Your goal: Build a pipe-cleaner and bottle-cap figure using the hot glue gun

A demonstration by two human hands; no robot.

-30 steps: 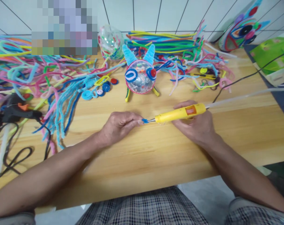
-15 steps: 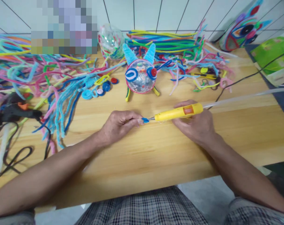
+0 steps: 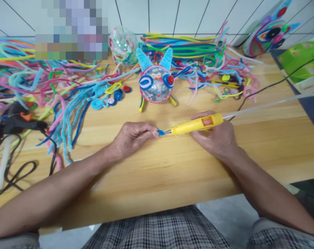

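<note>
The whole arrangement turns on one short line across the counter (image 3: pixel 157 180): the blue piece (image 3: pixel 161 132) sits right at the fingertips of the left hand (image 3: pixel 133 140), and the metal nozzle (image 3: pixel 168 131) of the yellow glue gun (image 3: pixel 195 124) meets it from the right. Tip and piece look to be touching, though the spot is too small to be sure.

The left grip is pinched closed, thumb against fingers, with the blue piece poking out towards the gun. The right hand (image 3: pixel 216 140) has its grip wrapped about the gun's handle, largely hidden behind the yellow body; how hard it presses the trigger I cannot tell.

The gun's long axis runs nearly crosswise to the person — nozzle to the left, back end to the right and a little higher in view — with a clear glue stick (image 3: pixel 263 106) trailing behind it. Just beyond the blue piece, away from the person, stands the clear ball (image 3: pixel 156 93) with fuzzy blue ears.
</note>
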